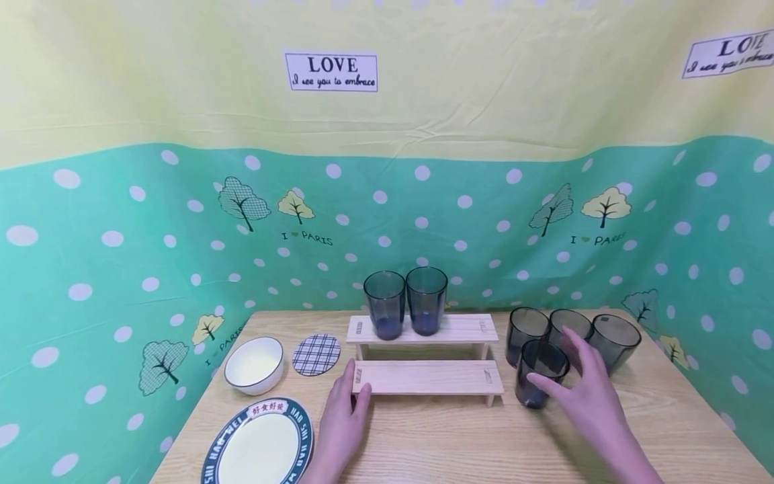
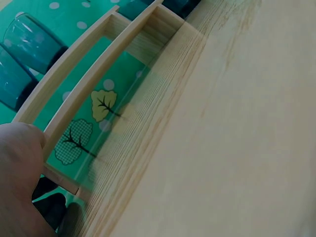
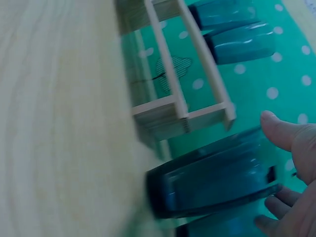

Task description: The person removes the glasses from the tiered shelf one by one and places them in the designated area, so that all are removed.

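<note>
A two-step wooden rack (image 1: 429, 378) stands mid-table. My left hand (image 1: 341, 430) holds the left end of its lower step, the thumb at the front edge and the fingers along the side. Two dark tinted glasses (image 1: 385, 306) stand upright side by side on the upper step. To the right of the rack, my right hand (image 1: 588, 400) reaches around a dark glass (image 1: 532, 395), thumb and fingers spread wide. In the right wrist view the thumb (image 3: 279, 133) is apart from that glass's rim, and the other fingers are close to the rim's opposite side.
Behind the front glass stand three more dark glasses, among them a right-hand one (image 1: 617, 343). Left of the rack are a white bowl (image 1: 255, 386), a checked round coaster (image 1: 317, 354) and a green-rimmed plate (image 1: 302, 430). A polka-dot curtain (image 1: 423, 242) encloses the wooden table (image 1: 447, 447).
</note>
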The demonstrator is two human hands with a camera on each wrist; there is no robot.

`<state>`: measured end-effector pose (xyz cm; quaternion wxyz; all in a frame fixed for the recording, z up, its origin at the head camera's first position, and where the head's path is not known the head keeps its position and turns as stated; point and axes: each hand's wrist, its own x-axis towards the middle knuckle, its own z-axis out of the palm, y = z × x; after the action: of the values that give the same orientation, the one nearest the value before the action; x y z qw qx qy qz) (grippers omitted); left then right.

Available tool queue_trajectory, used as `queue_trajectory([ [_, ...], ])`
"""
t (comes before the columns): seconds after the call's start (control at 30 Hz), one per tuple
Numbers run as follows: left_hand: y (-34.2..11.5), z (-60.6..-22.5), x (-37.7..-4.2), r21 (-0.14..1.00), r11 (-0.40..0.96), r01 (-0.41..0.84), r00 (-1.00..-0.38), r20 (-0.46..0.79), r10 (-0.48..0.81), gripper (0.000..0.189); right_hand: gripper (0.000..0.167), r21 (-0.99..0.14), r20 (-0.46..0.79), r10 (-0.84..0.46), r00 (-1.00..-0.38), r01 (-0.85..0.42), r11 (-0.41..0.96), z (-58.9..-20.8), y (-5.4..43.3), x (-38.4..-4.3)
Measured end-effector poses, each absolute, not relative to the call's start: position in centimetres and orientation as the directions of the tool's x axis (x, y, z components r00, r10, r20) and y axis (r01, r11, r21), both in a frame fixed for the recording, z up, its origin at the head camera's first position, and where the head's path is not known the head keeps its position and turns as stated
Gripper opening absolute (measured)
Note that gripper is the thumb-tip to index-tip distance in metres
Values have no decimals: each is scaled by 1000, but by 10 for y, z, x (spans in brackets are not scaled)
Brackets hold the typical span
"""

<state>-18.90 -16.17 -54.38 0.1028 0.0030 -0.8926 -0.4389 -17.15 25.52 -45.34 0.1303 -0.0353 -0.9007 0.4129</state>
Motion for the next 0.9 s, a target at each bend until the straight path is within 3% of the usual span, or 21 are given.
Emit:
queue_trajectory([
  [0.2, -161, -543, -188, 788, 613, 62, -983, 154, -99, 72, 116, -734, 364, 179, -914, -163, 660, -428, 245, -166],
  [0.37, -161, -543, -187, 782, 619, 66, -982, 162, -99, 72, 113, -729, 415, 162, -895, -221, 648, -406, 232, -166],
  [0.9, -162, -541, -186, 786, 615, 62, -981, 162, -108, 72, 104, -800, 344, -47, -938, -319, 508, -374, 178, -208],
])
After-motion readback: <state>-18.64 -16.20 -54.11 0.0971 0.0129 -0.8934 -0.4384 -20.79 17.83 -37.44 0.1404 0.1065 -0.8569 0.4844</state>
